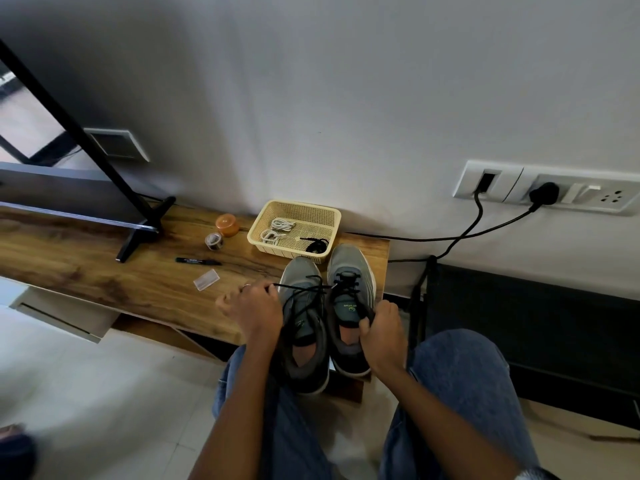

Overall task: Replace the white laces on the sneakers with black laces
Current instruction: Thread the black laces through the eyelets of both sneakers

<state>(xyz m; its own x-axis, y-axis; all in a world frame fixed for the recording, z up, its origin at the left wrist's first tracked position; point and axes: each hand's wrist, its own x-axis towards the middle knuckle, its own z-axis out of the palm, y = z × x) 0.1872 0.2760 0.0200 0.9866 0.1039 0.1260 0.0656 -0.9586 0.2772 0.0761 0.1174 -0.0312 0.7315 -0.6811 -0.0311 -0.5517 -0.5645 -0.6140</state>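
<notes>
Two grey sneakers stand side by side at the right end of a wooden table [104,271], toes toward the wall. The right sneaker [349,299] carries a black lace [311,289] through its lower eyelets. That lace runs leftward across the left sneaker [304,327]. My left hand [252,310] pinches the lace end, pulling it left. My right hand [381,327] grips the right sneaker's collar at its right side. A yellow basket [294,209] behind the sneakers holds white laces [277,230] and another black lace [317,244].
On the table left of the basket are an orange lidded tub [227,225], a small tape roll [213,241], a black marker [197,261] and a clear plastic packet [206,279]. A TV stand leg [138,233] stands further left. Black cables [467,233] hang from wall sockets at right.
</notes>
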